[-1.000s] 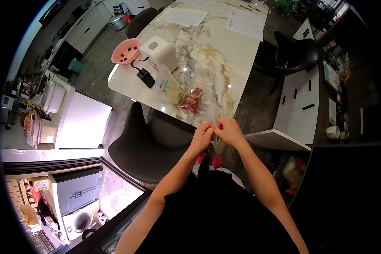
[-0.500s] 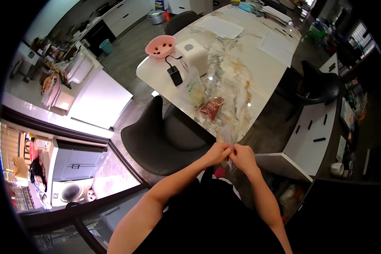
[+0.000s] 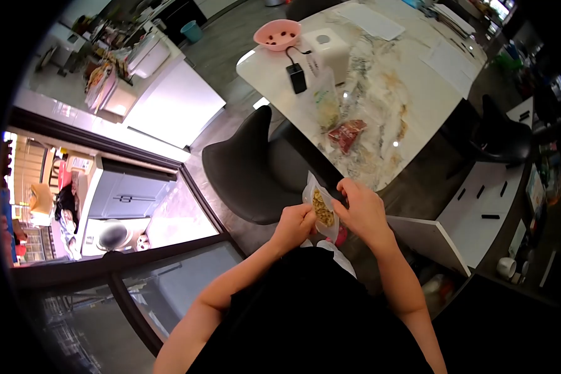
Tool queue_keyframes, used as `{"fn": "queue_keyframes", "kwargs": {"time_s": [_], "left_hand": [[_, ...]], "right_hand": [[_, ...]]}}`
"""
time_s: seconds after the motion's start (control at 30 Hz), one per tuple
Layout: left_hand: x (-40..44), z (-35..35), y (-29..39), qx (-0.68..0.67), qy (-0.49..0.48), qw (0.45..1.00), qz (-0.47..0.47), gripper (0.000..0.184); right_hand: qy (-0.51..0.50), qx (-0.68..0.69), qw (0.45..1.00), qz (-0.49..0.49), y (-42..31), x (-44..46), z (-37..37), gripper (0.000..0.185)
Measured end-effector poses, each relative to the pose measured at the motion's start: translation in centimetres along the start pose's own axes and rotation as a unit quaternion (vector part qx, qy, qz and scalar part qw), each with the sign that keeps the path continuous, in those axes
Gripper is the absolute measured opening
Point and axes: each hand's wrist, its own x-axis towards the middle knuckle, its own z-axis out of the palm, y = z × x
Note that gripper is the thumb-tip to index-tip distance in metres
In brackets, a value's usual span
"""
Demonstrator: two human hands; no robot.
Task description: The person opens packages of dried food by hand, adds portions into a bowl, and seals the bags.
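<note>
A small clear plastic bag (image 3: 310, 185) of yellow-green dried pieces is held in front of my body, its mouth spread wide. My left hand (image 3: 295, 225) is closed on the bag's left edge. At the opposite edge, my right hand (image 3: 366, 213) has its fingers curled, with the thumb against the plastic; part of its grip is hidden. Beyond my hands, near the table's corner, lies a packet of dark red dried food (image 3: 347, 135). Beside that packet is a clear bag with pale contents (image 3: 327, 112).
On the marble table (image 3: 380, 112) are a pink bowl (image 3: 277, 35) with several dark red pieces, a white box-shaped device (image 3: 328, 53), a black adapter (image 3: 297, 78) and papers (image 3: 371, 22). A dark chair (image 3: 237, 165) stands at the near side; a white cabinet (image 3: 474, 206) is at right.
Both hands were pinched together at the bag's top; now they are apart and the bag is open, showing its contents. The view has shifted, so the table appears farther right and higher.
</note>
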Motion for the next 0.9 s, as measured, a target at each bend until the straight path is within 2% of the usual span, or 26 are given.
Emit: {"fn": "queue_keyframes", "kwargs": {"time_s": [0.07, 0.13, 0.17, 0.2, 0.23, 0.33, 0.37, 0.4, 0.47, 0.5, 0.53, 0.57, 0.6, 0.63, 0.7, 0.73, 0.8, 0.87, 0.9], "left_hand": [[-0.8, -1.8, -0.7, -0.001, 0.039, 0.999, 0.026, 0.023], [-1.9, -4.1, -1.3, -0.007, 0.059, 0.998, 0.014, 0.023], [-2.5, -5.5, -1.8, -0.023, 0.085, 0.996, 0.007, 0.022], [-3.1, -7.4, -2.2, -0.038, 0.112, 0.993, 0.002, 0.022], [-3.8, -9.9, -2.6, -0.029, 0.132, 0.991, -0.009, 0.021], [-6.5, -17.1, -5.3, -0.054, 0.140, 0.989, -0.007, 0.021], [-7.4, -19.5, -6.3, -0.085, 0.100, 0.991, 0.013, 0.022], [-8.0, -21.9, -8.0, -0.088, 0.104, 0.991, 0.014, 0.022], [-8.3, -26.3, -13.3, -0.248, 0.080, 0.965, 0.005, 0.025], [-8.3, -28.5, -16.9, -0.282, 0.057, 0.958, 0.006, 0.037], [-7.8, -30.3, -18.1, -0.291, 0.072, 0.954, 0.014, 0.037], [-7.2, -31.6, -18.7, -0.466, 0.101, 0.876, -0.073, 0.050], [-7.0, -33.0, -19.3, -0.619, 0.124, 0.760, -0.157, 0.067], [-6.6, -34.3, -20.3, -0.620, 0.133, 0.757, -0.157, 0.067], [-5.7, -36.6, -21.8, -0.727, 0.054, 0.684, 0.028, 0.091], [-5.5, -38.4, -21.8, -0.725, 0.053, 0.687, 0.026, 0.091], [-4.5, -41.5, -21.5, -0.743, 0.125, 0.643, 0.138, 0.096], [-3.1, -44.3, -21.9, -0.749, 0.139, 0.631, 0.149, 0.097], [-2.4, -45.8, -22.0, -0.740, 0.163, 0.633, 0.158, 0.097]], "right_hand": [[0.099, 0.085, 0.987, -0.094, -3.1, 0.5, 0.8, 0.025], [0.148, 0.073, 0.975, -0.148, -4.8, 2.1, 3.8, 0.021], [0.025, -0.007, 0.994, -0.110, -5.3, 3.2, 5.3, 0.018], [-0.096, -0.088, 0.989, -0.071, -6.2, 4.2, 6.8, 0.016], [-0.050, -0.048, 0.991, -0.117, -7.6, 5.1, 7.6, 0.013], [-0.051, -0.013, 0.981, -0.189, -13.2, 7.7, 9.6, 0.012], [-0.047, -0.031, 0.972, -0.227, -15.5, 8.3, 10.4, 0.012], [-0.050, -0.034, 0.971, -0.231, -18.0, 9.1, 11.4, 0.012], [-0.062, -0.022, 0.956, -0.286, -22.9, 11.0, 13.1, 0.013], [-0.057, -0.021, 0.940, -0.336, -25.6, 12.1, 13.6, 0.016], [-0.066, -0.029, 0.934, -0.350, -28.1, 13.3, 14.3, 0.016], [-0.084, -0.022, 0.920, -0.382, -30.3, 14.2, 14.9, 0.019], [-0.102, -0.010, 0.906, -0.410, -32.5, 14.9, 15.6, 0.021], [-0.109, -0.012, 0.891, -0.441, -34.7, 15.6, 16.3, 0.024], [-0.135, -0.003, 0.869, -0.475, -37.7, 17.4, 17.6, 0.022], [-0.141, 0.006, 0.859, -0.492, -38.9, 18.3, 18.3, 0.022], [-0.120, 0.011, 0.859, -0.498, -41.1, 20.0, 19.5, 0.021], [-0.104, 0.018, 0.855, -0.507, -42.8, 21.6, 20.8, 0.020], [-0.004, 0.043, 0.866, -0.499, -43.7, 22.4, 21.7, 0.021]]}}
